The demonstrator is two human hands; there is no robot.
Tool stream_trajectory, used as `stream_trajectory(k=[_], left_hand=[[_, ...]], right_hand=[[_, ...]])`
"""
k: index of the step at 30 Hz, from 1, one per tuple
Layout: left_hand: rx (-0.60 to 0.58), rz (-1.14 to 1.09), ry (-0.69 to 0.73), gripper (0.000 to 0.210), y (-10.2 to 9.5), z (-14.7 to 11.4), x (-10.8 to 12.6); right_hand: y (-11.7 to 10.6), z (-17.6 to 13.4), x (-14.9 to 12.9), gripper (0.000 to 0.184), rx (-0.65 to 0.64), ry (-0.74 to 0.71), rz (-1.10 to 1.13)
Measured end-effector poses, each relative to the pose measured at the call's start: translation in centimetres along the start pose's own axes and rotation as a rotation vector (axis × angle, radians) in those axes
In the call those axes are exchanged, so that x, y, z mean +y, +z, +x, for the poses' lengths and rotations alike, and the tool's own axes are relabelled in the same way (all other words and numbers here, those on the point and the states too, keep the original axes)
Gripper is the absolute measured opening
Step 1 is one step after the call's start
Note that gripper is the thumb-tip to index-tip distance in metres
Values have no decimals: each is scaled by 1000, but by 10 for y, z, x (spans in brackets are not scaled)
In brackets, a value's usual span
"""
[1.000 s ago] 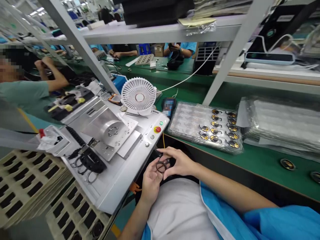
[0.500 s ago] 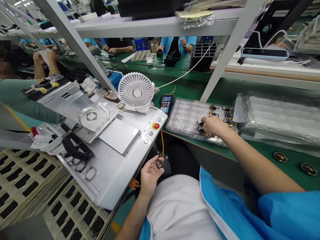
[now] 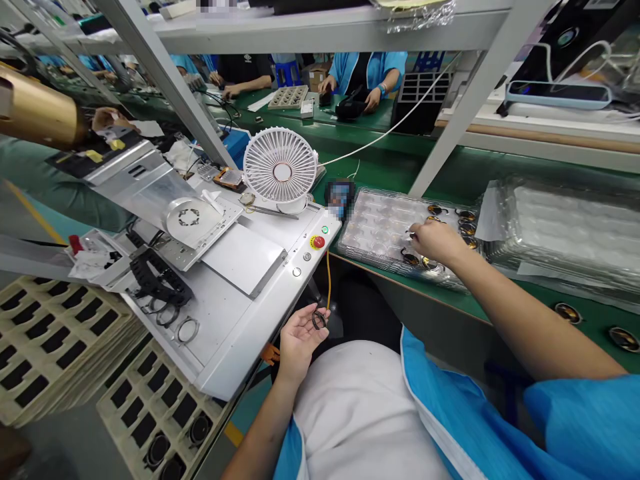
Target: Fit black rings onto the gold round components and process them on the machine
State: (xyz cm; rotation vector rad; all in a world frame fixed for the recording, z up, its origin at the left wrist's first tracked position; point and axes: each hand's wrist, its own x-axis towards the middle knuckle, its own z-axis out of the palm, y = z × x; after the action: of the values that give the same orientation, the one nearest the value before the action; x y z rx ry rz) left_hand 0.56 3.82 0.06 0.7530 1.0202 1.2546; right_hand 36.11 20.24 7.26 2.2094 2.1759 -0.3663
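Down by my waist, my left hand (image 3: pixel 299 341) pinches a black ring-shaped frame (image 3: pixel 319 321) between thumb and fingers, its opening facing up. Over on the right, my right hand (image 3: pixel 440 244) reaches across a clear plastic tray (image 3: pixel 373 220) with round pockets. Its fingertips are pressed together on a small round part (image 3: pixel 412 234), of which only a dark bit shows; the rest is hidden behind the fingers. Similar round parts with black tabs and amber faces, such as one part (image 3: pixel 410 257) just below my fingers, lie in the tray's right-hand pockets.
A white machine (image 3: pixel 240 267) with a red emergency button (image 3: pixel 319 242) stands left of centre, a white fan (image 3: pixel 281 167) on it. Stacked clear trays (image 3: pixel 565 227) lie at right, near two loose round parts (image 3: pixel 568 312). Beige trays (image 3: pixel 120 400) sit lower left. Shelf posts (image 3: pixel 463 107) rise ahead.
The view has shifted slightly. My right hand has moved a little rightward over the tray, with a dark bit at its fingertips. My left hand keeps the ring-shaped frame in place.
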Motion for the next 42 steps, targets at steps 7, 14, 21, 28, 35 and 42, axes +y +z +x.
stream_trajectory(k=[7,14,21,28,35,42], left_hand=[[-232,15,-1,68,16,-1,15],[-327,58,26,90,12,0,35],[-235,-69,-71,102,-6,-11,44],[-28,-168,-50,87,-11,-8,42],[24,-113,69,95,-19,-14,50],[160,277,309,98,-16,-32,40]], right_hand=[[43,-51,-77,64,-47,-290,1109],[60,-84,-156,32,-29,-673,1203],[65,-70,-156,22,208,-990,945],[39,-41,-187,15,138,-1046,784],[5,17,-256,17,-343,-267,1069],[35,-24,-226,26,-89,-353,1136]])
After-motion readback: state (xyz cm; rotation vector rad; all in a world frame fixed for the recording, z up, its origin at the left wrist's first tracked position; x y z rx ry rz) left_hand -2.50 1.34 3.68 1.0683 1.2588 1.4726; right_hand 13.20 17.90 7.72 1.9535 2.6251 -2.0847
